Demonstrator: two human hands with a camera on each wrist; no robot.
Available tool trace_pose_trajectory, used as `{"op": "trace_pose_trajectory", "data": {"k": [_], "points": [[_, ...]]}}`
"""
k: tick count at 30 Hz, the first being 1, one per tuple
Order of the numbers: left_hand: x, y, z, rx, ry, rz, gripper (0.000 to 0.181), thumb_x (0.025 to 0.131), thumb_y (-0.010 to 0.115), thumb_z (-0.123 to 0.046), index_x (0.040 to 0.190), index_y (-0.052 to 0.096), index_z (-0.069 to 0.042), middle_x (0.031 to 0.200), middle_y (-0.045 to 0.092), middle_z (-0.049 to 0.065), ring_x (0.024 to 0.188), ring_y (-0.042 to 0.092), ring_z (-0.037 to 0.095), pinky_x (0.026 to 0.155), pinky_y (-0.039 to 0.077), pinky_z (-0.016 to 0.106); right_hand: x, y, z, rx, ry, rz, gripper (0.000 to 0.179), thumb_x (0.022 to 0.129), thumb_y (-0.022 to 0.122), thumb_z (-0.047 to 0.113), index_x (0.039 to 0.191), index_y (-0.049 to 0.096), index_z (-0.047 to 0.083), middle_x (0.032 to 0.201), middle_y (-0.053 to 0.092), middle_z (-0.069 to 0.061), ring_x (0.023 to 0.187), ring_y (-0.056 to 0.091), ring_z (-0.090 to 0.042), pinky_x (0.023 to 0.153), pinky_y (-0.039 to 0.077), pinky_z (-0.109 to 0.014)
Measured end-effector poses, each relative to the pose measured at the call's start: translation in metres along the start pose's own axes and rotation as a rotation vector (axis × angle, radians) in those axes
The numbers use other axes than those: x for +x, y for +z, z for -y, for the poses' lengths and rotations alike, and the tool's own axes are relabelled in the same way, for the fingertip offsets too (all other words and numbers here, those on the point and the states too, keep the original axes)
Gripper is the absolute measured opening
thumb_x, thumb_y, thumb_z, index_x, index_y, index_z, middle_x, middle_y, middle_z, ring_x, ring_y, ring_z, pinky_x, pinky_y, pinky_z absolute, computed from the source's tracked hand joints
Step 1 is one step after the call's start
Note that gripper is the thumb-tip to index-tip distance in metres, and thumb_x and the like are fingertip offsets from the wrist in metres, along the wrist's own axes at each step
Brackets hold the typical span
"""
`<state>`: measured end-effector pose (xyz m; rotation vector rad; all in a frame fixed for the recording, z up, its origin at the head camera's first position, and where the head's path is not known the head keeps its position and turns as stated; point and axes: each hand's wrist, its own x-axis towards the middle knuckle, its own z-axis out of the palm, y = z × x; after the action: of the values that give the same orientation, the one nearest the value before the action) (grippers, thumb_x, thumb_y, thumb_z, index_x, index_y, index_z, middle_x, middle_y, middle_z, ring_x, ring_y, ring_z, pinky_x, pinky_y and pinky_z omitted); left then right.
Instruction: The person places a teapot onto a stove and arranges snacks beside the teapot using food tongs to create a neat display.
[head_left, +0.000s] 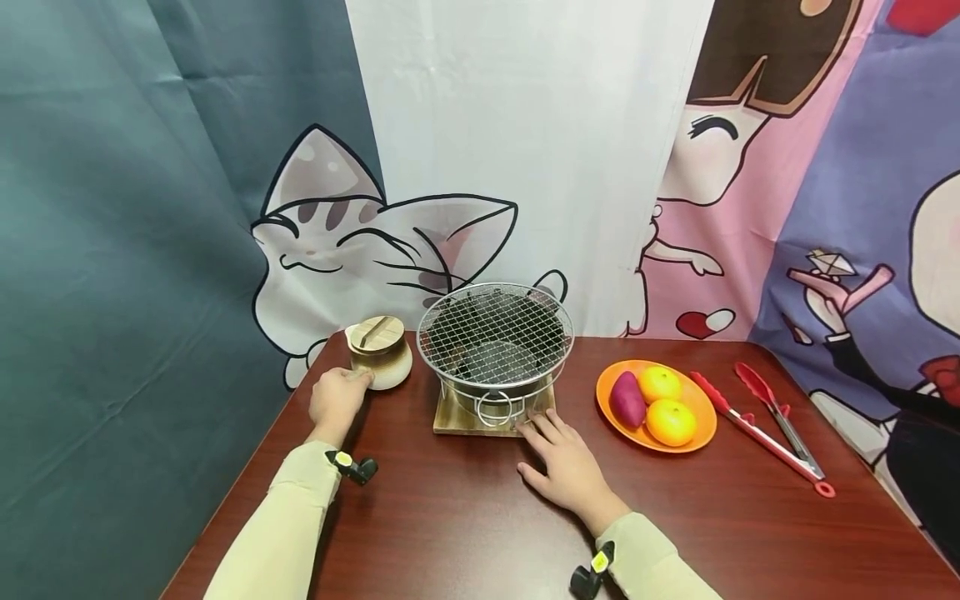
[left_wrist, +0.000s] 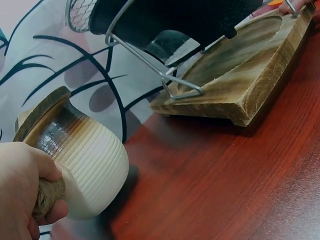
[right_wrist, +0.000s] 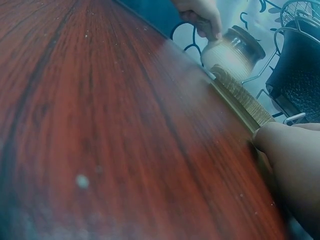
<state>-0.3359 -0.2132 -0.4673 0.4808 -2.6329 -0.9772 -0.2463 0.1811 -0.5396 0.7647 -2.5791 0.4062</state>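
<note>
My left hand (head_left: 339, 403) grips the twine-wrapped handle (left_wrist: 50, 196) of a small ceramic teapot (left_wrist: 100, 162), cream below and brown above. A round wooden lid (head_left: 377, 333) with a bar on top covers it. To its right stands a black tabletop grill (left_wrist: 175, 25) with a round wire mesh (head_left: 495, 333) on top, set on a square wooden base (head_left: 457, 419). My right hand (head_left: 558, 467) has its fingers spread, and the fingertips touch the front right edge of that base. In the right wrist view a finger lies against the base's edge.
Right of the grill, an orange plate (head_left: 609, 400) holds a purple sweet potato (head_left: 627, 400) and two oranges (head_left: 671, 422). Red-handled tongs (head_left: 772, 433) lie farther right on the dark red table (head_left: 465, 517). A cartoon-printed curtain (head_left: 540, 150) hangs behind the table.
</note>
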Motion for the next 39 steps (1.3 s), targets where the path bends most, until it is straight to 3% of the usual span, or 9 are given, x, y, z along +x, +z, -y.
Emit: {"op": "trace_pose_trajectory", "data": {"k": [8, 21, 31, 39], "points": [[0.009, -0.014, -0.014, 0.032, 0.058, -0.004, 0.039, 0.085, 0.068, -0.046, 0.099, 0.076, -0.01, 0.102, 0.076, 0.011, 0.095, 0.069, 0.039, 0.07, 0.052, 0.053, 0.001, -0.001, 0.0, 0.003, 0.007, 0.002, 0.063, 0.088, 0.071, 0.046, 0.145, 0.057, 0.021, 0.147, 0.054, -0.013, 0.14, 0.042, -0.043, 0.107, 0.04, -0.061], [0.014, -0.034, -0.028, 0.055, 0.087, 0.005, 0.03, 0.083, 0.07, -0.042, 0.084, 0.078, -0.013, 0.088, 0.074, 0.008, 0.077, 0.066, 0.03, 0.055, 0.047, 0.041, 0.0, -0.001, 0.001, -0.006, 0.007, 0.018, 0.064, 0.088, 0.07, 0.047, 0.145, 0.057, 0.021, 0.147, 0.053, -0.012, 0.14, 0.042, -0.043, 0.107, 0.04, -0.061], [0.018, -0.048, -0.042, 0.05, 0.051, 0.039, 0.033, 0.084, 0.069, -0.044, 0.092, 0.076, -0.013, 0.094, 0.074, 0.01, 0.08, 0.065, 0.03, 0.058, 0.046, 0.041, -0.002, 0.001, 0.0, -0.002, 0.003, -0.006, 0.063, 0.087, 0.072, 0.046, 0.143, 0.059, 0.021, 0.145, 0.055, -0.012, 0.139, 0.043, -0.044, 0.107, 0.04, -0.062], [0.019, -0.055, -0.051, 0.049, 0.074, 0.002, 0.031, 0.081, 0.067, -0.045, 0.084, 0.071, -0.014, 0.09, 0.072, 0.008, 0.083, 0.065, 0.031, 0.064, 0.048, 0.044, -0.001, 0.003, -0.002, -0.002, 0.0, -0.011, 0.064, 0.087, 0.072, 0.046, 0.143, 0.058, 0.021, 0.145, 0.055, -0.012, 0.139, 0.043, -0.044, 0.106, 0.041, -0.061]]}}
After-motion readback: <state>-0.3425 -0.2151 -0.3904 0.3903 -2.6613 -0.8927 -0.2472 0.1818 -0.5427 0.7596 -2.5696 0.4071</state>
